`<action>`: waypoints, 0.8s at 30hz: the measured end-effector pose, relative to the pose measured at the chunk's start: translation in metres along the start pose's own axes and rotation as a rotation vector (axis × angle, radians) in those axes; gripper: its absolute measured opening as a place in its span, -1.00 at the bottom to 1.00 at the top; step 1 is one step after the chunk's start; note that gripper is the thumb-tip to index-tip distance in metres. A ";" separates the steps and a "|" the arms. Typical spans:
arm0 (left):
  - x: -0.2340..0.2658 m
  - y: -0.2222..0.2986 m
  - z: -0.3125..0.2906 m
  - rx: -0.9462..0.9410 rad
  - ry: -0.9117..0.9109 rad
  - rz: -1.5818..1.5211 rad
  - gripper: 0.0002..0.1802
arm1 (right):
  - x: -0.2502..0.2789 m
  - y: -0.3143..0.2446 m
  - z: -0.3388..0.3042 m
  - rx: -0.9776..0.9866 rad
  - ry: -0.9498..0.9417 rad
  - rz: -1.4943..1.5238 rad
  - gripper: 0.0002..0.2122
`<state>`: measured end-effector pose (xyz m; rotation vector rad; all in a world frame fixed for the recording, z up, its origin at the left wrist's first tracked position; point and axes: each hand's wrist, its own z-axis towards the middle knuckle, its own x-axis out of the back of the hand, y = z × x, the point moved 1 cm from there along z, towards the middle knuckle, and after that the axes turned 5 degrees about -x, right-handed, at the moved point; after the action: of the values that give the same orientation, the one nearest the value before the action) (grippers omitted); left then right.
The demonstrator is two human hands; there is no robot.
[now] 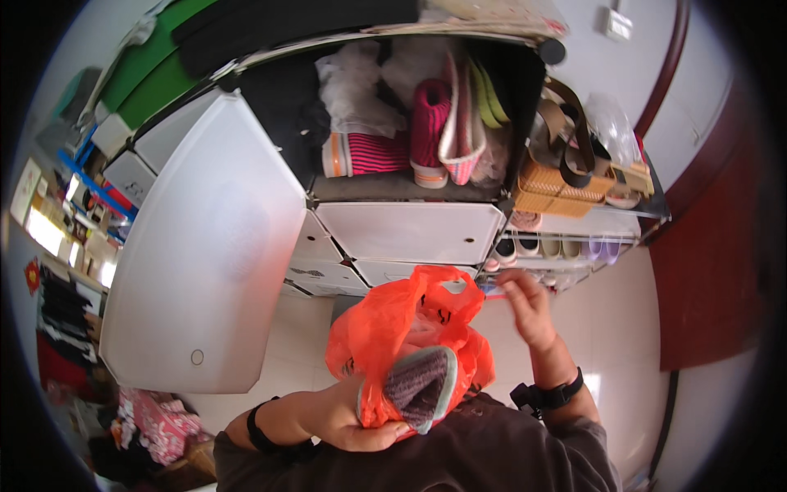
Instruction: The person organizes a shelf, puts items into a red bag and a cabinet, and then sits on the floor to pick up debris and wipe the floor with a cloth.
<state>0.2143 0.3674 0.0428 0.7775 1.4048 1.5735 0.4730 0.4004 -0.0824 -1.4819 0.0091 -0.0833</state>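
Observation:
In front of my body is an orange-red plastic bag, crumpled and standing up with its handle loop at the top. My left hand is closed round a dark purple-grey knitted slipper with a pale green rim, its opening facing up. The slipper lies against the near side of the bag, and part of it is hidden by the bag. To the right, my right hand has its fingers pinched together beside the bag's handle. A thin reddish strip of the bag reaches the fingertips.
Ahead stands a cube cabinet with an open compartment holding striped knitted slippers and clear plastic bags. Its white door swings out at my left. At right are a wicker basket and a shoe rack. Clothes lie at lower left.

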 end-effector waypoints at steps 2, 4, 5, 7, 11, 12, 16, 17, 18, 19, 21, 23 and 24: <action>-0.004 0.002 -0.002 -0.054 -0.013 0.048 -0.92 | 0.012 0.012 0.016 0.037 0.070 -0.210 -0.65; -0.005 0.003 -0.007 -0.057 -0.035 0.019 -0.92 | 0.004 0.059 0.033 -0.342 -0.113 0.182 -0.46; -0.006 0.003 -0.009 -0.042 -0.059 -0.007 -0.92 | -0.012 0.083 0.033 -0.474 -0.151 0.225 -0.47; -0.003 0.004 -0.011 -0.135 0.010 0.127 -0.87 | -0.058 0.065 0.019 -0.603 -0.615 0.504 -0.41; 0.017 0.016 -0.013 0.156 0.702 -0.040 -0.83 | -0.092 0.040 -0.008 -0.660 -1.158 0.312 -0.73; 0.029 0.009 -0.009 0.179 0.843 -0.138 -0.81 | -0.092 0.047 -0.019 -0.499 -1.170 0.246 -0.69; 0.095 -0.047 0.003 0.673 0.942 -0.081 -0.68 | -0.111 0.046 -0.024 -0.217 -1.302 -0.008 -0.67; 0.057 0.002 -0.001 0.481 0.848 -0.099 -0.66 | -0.114 0.045 -0.024 -0.208 -1.317 -0.061 -0.68; 0.061 -0.026 -0.008 0.453 0.798 -0.240 -0.66 | -0.113 0.042 -0.024 -0.208 -1.328 -0.104 -0.68; 0.064 -0.068 -0.032 0.399 0.775 -0.378 -0.66 | -0.117 0.037 -0.028 -0.190 -1.366 -0.167 -0.68; 0.058 -0.099 -0.055 0.512 0.684 -0.493 -0.66 | -0.117 0.032 -0.031 -0.147 -1.368 -0.245 -0.68; 0.054 -0.107 -0.058 0.597 0.611 -0.535 -0.66 | -0.110 0.026 -0.031 -0.050 -1.252 -0.282 -0.69; 0.053 -0.110 -0.060 0.623 0.588 -0.550 -0.67 | -0.104 0.022 -0.031 0.008 -1.174 -0.298 -0.70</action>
<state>0.1599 0.3875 -0.0801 0.2007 2.3563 0.9526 0.3683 0.3779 -0.1114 -1.3262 -1.1516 0.5497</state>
